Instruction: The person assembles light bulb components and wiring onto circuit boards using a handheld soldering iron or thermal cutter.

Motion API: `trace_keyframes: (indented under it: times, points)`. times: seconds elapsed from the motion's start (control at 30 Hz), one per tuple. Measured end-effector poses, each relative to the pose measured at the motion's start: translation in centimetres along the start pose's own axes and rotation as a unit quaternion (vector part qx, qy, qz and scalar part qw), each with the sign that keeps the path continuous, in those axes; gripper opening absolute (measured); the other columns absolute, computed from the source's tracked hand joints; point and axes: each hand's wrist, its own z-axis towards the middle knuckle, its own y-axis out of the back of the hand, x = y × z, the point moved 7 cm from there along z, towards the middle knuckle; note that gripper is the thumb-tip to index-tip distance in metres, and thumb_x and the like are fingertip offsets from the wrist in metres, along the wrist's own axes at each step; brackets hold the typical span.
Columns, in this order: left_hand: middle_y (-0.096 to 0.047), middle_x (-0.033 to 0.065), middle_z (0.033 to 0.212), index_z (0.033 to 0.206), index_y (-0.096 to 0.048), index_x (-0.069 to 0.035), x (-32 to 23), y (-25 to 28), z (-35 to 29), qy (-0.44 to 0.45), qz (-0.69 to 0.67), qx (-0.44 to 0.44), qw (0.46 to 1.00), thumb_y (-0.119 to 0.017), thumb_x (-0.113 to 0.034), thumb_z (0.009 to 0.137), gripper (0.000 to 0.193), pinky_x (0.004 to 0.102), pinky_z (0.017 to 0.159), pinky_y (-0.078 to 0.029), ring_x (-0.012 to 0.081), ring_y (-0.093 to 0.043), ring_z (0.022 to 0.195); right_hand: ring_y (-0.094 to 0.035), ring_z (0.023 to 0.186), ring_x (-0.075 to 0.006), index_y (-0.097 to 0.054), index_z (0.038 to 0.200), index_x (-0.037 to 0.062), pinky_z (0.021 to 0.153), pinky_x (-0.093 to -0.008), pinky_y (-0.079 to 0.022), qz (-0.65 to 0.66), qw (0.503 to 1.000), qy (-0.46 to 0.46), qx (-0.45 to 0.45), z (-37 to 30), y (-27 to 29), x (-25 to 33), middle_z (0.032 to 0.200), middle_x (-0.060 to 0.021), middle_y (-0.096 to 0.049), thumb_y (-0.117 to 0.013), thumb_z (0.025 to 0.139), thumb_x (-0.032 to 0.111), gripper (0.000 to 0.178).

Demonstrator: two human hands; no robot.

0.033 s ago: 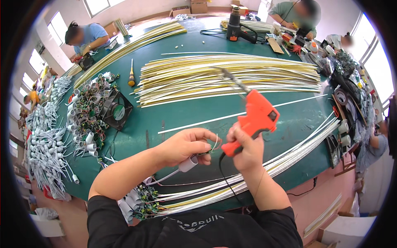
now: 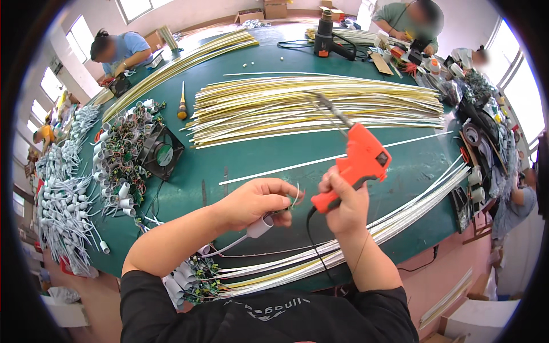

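soldering gun (image 2: 357, 166): bright orange plastic body, smooth with a slight sheen; thin bare metal tip, dull grey
lamp end cap (image 2: 260, 226): white plastic, smooth, matt
table (image 2: 257, 151): dark green covering, flat matt finish, scuffed in places
long strips (image 2: 320, 103): pale yellow and white, smooth, faintly glossy
cooling fan (image 2: 160, 152): black plastic frame
screwdriver (image 2: 182, 104): glossy amber handle

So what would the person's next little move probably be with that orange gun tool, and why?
Probably tilting the orange soldering gun down so its metal tip meets the thin wires. The right hand grips the gun with its tip pointing up and away over the green table, while the left hand holds a small white cap with wire ends sticking up beside the gun.
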Motion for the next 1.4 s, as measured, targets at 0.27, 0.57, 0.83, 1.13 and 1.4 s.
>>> trace_keyframes:
  times: [0.27,0.57,0.83,1.13,1.4]
  points:
    - [-0.064,0.0076,0.087,0.096,-0.054,-0.005,-1.4,1.0,0.2,-0.056,0.123,-0.115,0.984,-0.062,-0.007,0.090,0.011,0.0258,0.064,-0.053,0.0143,-0.066,0.077,-0.057,0.091,-0.0110,-0.056,0.109,0.0018,0.079,-0.0266,-0.048,-0.167,0.985,0.046,-0.019,-1.4,0.0,-0.8,0.093,-0.0030,-0.060,-0.071,0.084,0.005,0.030]
    - [-0.062,0.0048,0.076,0.085,-0.055,-0.001,-3.1,-1.7,0.2,-0.194,0.528,-0.165,0.810,-0.070,-0.009,0.081,0.017,0.0316,0.062,-0.049,0.0140,-0.059,0.069,-0.055,0.083,-0.0110,-0.054,0.111,0.0018,0.075,-0.0259,-0.047,-0.340,0.927,0.160,0.013,-2.6,-1.3,-1.2,0.095,-0.0020,-0.058,-0.073,0.080,0.002,0.036]
    - [-0.065,0.0102,0.086,0.100,-0.060,0.001,-0.9,-0.3,0.4,-0.020,0.318,-0.064,0.946,-0.063,-0.015,0.088,0.019,0.0322,0.069,-0.053,0.0201,-0.066,0.077,-0.055,0.075,-0.0095,-0.050,0.118,0.0007,0.066,-0.0240,-0.046,-0.310,0.946,0.090,0.019,-1.6,-0.6,-0.7,0.091,-0.0019,-0.058,-0.069,0.084,0.001,0.039]
    - [-0.064,0.0061,0.087,0.099,-0.058,-0.004,0.6,1.8,-0.3,0.070,0.003,-0.020,0.997,-0.058,-0.013,0.095,0.009,0.0318,0.071,-0.056,0.0176,-0.067,0.080,-0.054,0.077,-0.0069,-0.053,0.114,0.0015,0.068,-0.0232,-0.045,-0.277,0.957,0.076,0.031,-1.8,-0.9,-0.2,0.088,-0.0010,-0.058,-0.068,0.087,0.006,0.031]
    - [-0.063,0.0070,0.086,0.094,-0.056,-0.004,-0.3,1.7,-0.4,0.006,0.056,-0.075,0.996,-0.059,-0.013,0.093,0.009,0.0286,0.069,-0.055,0.0150,-0.064,0.077,-0.057,0.084,-0.0099,-0.050,0.120,0.0024,0.071,-0.0249,-0.047,-0.248,0.966,0.062,0.031,-1.5,-0.7,-1.1,0.097,-0.0041,-0.061,-0.068,0.086,0.004,0.039]
